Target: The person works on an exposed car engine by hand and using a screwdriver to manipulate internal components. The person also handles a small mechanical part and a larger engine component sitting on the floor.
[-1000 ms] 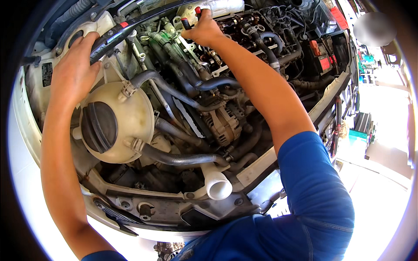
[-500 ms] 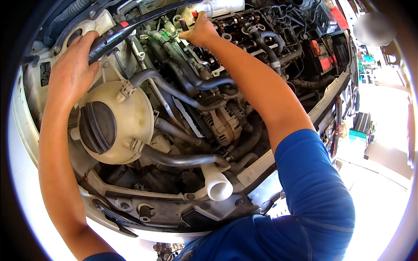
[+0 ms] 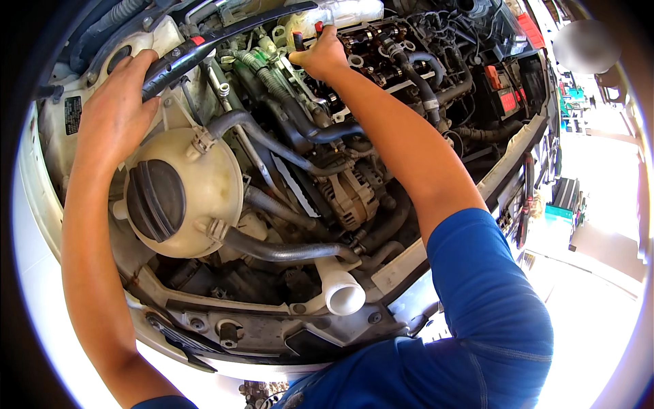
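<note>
At the upper left, my left hand (image 3: pixel 117 102) is closed around the near end of a long black bar (image 3: pixel 225 34) with a small red part on it. The bar slants up and right across the engine bay. My right hand (image 3: pixel 321 56) is at the top centre, beside the exposed valve train (image 3: pixel 381 58), with its fingers bent. Two short dark pieces with red on them (image 3: pixel 319 27) stick up by its fingers; their kind is unclear, and the fingers partly hide what they grip. Below my left hand sits a round cream coolant tank (image 3: pixel 204 194) with a black cap.
Several hoses (image 3: pixel 286 252) run from the tank toward the alternator (image 3: pixel 351 194). A white open pipe end (image 3: pixel 344 298) rises near the front panel (image 3: pixel 272 334). The battery (image 3: pixel 504 95) stands at the right. Beyond the car, a dark box (image 3: pixel 565 194) lies at the far right.
My right hand has shifted slightly right and down, along with the red-marked pieces. The black bar and my left hand have moved slightly to the right.
</note>
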Available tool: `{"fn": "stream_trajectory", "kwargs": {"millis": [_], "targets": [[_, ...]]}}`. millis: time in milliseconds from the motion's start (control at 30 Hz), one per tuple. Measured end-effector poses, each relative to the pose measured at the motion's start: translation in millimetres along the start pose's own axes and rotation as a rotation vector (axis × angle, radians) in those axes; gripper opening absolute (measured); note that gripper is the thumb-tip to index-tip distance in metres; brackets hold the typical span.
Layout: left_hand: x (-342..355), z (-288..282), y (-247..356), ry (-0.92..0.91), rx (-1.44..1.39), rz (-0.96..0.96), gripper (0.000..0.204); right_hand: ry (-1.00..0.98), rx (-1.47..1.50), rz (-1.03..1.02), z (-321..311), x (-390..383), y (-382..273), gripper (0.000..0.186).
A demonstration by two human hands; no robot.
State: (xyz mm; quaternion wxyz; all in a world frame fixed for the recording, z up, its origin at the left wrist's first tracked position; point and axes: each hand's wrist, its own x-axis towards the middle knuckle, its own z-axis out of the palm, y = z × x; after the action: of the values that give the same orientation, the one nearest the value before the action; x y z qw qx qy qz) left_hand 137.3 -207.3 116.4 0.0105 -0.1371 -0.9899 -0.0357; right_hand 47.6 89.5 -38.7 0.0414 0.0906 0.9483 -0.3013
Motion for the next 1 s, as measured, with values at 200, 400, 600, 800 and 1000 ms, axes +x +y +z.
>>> {"fn": "stream_trajectory", "kwargs": {"millis": [200, 400, 600, 800, 1000], "targets": [[-2, 4, -4, 0.1, -0.008, 0.059, 0.044, 0.04, 0.092, 0.009, 0, -3, -1, 0.085], [-1, 0, 0, 0.009, 0.007, 0.012, 0.051, 0.067, 0.193, 0.011, 9, 7, 9, 0.084], [-2, -5, 8, -0.035, -0.026, -0.026, 0.049, 0.155, 0.169, 0.034, 21, 16, 17, 0.074], [-5, -6, 1, -0.009, -0.024, 0.005, 0.05, 0.079, 0.179, 0.002, 17, 9, 7, 0.071], [-2, -8, 1, -0.025, 0.009, -0.03, 0.05, 0.049, 0.09, -0.061, 3, -1, -15, 0.066]]}}
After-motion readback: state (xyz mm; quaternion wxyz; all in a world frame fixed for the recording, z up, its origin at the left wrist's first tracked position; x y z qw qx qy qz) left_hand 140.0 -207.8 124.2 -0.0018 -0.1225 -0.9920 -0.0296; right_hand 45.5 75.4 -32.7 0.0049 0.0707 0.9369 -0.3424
